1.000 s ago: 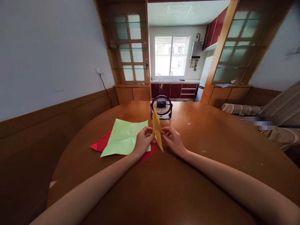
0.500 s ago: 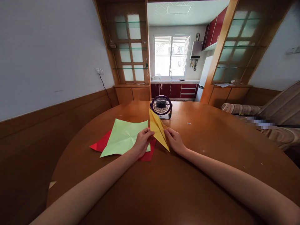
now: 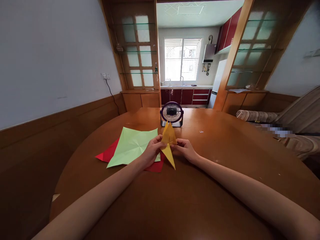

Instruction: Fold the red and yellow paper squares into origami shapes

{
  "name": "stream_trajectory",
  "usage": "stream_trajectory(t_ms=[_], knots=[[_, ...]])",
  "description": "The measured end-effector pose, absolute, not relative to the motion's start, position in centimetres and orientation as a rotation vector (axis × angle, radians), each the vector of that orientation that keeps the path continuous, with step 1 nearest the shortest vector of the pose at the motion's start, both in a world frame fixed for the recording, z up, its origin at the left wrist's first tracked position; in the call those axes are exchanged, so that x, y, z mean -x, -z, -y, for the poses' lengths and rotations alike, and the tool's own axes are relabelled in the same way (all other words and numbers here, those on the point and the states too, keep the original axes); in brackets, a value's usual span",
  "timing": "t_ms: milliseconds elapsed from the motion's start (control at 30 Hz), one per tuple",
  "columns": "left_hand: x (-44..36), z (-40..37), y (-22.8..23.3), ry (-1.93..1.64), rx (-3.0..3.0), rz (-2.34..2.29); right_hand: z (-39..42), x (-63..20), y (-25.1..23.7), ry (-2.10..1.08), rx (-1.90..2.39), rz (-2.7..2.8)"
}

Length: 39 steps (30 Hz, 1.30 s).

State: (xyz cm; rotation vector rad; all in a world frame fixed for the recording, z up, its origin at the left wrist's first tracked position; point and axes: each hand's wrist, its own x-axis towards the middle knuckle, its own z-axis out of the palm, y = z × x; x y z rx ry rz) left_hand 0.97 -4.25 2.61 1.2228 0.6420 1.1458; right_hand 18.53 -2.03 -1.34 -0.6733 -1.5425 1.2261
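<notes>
Between my hands, above the table, is a folded piece of yellow origami paper [image 3: 169, 135] with pointed tips at top and bottom. My left hand [image 3: 153, 149] pinches its left side between thumb and fingers. On the other side my right hand [image 3: 186, 149] is closed on the right edge, its fingertips partly behind the paper. A creased light green paper sheet [image 3: 133, 146] lies left of the yellow paper, partly under my left hand. Beneath the green sheet, red paper [image 3: 107, 154] sticks out at the left and lower right.
A small purple and black fan [image 3: 172, 112] stands on the round wooden table [image 3: 155, 206], just beyond the yellow paper. A small white scrap [image 3: 201, 131] lies to the right of the fan. At the far right is a striped cushioned seat [image 3: 300, 116].
The yellow paper has turned and its folds have spread, so two tips now show at the top and one points down. My hands have shifted slightly and keep hold of it.
</notes>
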Motion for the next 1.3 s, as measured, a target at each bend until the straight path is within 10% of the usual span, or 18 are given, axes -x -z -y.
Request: stream_trajectory(t_ms=[1300], knots=[[-0.9,4.1,-2.6,-1.276,-1.481,-0.733,2.1,-20.5,-3.8,-1.433,0.634,1.672]])
